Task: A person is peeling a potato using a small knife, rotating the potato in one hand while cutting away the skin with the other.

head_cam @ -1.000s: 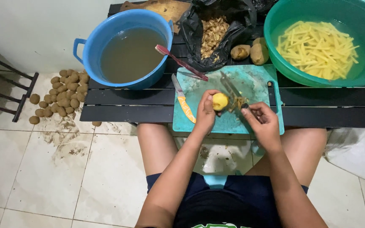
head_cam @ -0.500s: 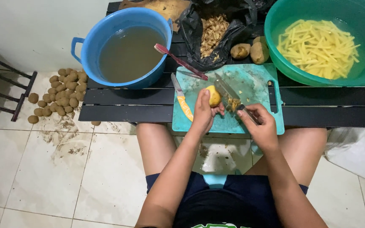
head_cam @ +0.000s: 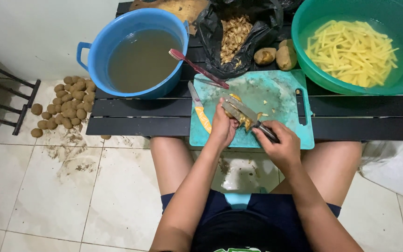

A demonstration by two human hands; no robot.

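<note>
Cutting now: the left hand (head_cam: 222, 128) pins a peeled potato (head_cam: 238, 115) onto the teal cutting board (head_cam: 281, 100), fingers curled over it, while the right hand (head_cam: 278, 144) grips a knife (head_cam: 246, 116) whose blade lies across it. A second ago the potato was lifted clear of the board, whole and yellow between the fingertips; half a second ago it had dropped to the board with the blade just arriving. Slicing has evidently begun. Nearby, the orange-handled peeler (head_cam: 200, 112), blue basin (head_cam: 136, 91) and green bowl (head_cam: 304, 51) of cut strips sit unmoved.
</note>
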